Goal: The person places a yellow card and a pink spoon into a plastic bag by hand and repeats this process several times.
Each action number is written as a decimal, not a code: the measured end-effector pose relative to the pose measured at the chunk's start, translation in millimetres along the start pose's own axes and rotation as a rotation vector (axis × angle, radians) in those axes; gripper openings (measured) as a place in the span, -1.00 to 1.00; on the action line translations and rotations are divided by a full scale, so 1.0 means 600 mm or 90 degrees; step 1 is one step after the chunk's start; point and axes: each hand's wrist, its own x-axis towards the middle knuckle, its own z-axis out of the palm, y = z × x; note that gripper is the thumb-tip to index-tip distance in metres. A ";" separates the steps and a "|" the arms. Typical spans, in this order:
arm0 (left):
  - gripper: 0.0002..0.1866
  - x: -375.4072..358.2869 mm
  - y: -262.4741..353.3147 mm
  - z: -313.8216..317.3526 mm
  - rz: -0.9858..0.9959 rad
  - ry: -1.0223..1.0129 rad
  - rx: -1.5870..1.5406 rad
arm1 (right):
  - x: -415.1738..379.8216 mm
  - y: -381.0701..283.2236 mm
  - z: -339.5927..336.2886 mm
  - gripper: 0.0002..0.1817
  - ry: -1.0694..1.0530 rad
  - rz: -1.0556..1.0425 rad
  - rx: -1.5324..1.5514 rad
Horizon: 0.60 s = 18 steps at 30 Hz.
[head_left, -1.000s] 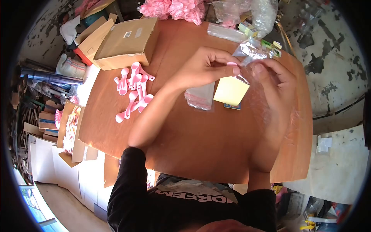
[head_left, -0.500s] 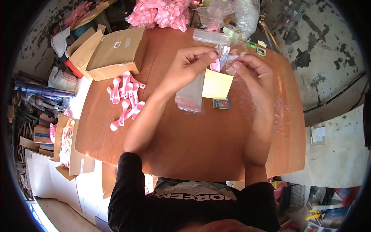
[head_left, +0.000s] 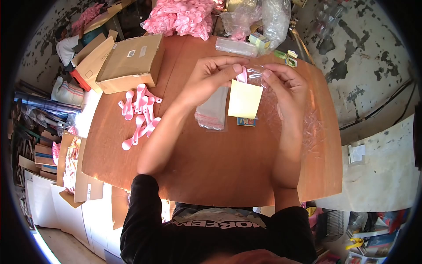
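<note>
My left hand (head_left: 216,75) pinches the left side of a small clear plastic bag (head_left: 254,75) above the table's middle. My right hand (head_left: 288,87) has thumb and fingertips closed on the bag's right side. A pink measuring spoon (head_left: 241,75) shows through the plastic near my left thumb. Below it hangs a pale yellow card (head_left: 245,100), which seems to be in the bag. Under the hands lie a stack of clear bags (head_left: 212,110) and a small blue printed card (head_left: 246,121), partly covered by the yellow one. Pink measuring spoons (head_left: 140,112) lie loose left of my left forearm.
A closed cardboard box (head_left: 129,59) stands on the brown table (head_left: 206,167) at the back left. Behind are a heap of pink spoons (head_left: 180,20) and clear wrapping (head_left: 277,22). Thin plastic strips (head_left: 310,134) lie right of my right forearm. A person (head_left: 67,48) is at the far left.
The bag's upper end, raised between my hands before, now lies lower and is stretched between the fingertips. The yellow card hangs straighter. The whole view has shifted slightly.
</note>
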 end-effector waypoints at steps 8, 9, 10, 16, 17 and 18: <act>-0.75 0.003 -0.005 -0.017 0.009 -0.004 0.000 | -0.002 -0.013 -0.005 -0.84 -0.035 0.031 0.058; -0.76 0.003 -0.004 -0.018 0.019 -0.012 -0.017 | -0.001 -0.014 -0.006 -0.84 -0.050 0.028 0.069; -0.76 0.003 -0.003 -0.017 0.020 -0.012 -0.017 | -0.001 -0.011 -0.009 -0.84 -0.050 0.027 0.069; -0.78 0.001 0.003 -0.026 0.025 -0.066 -0.053 | -0.002 -0.011 -0.025 -0.86 -0.104 0.001 0.069; -0.78 0.001 0.003 -0.029 0.028 -0.074 -0.053 | -0.002 -0.015 -0.027 -0.87 -0.114 0.004 0.044; -0.79 0.001 0.002 -0.030 0.030 -0.082 -0.053 | -0.002 -0.018 -0.028 -0.88 -0.124 0.008 0.019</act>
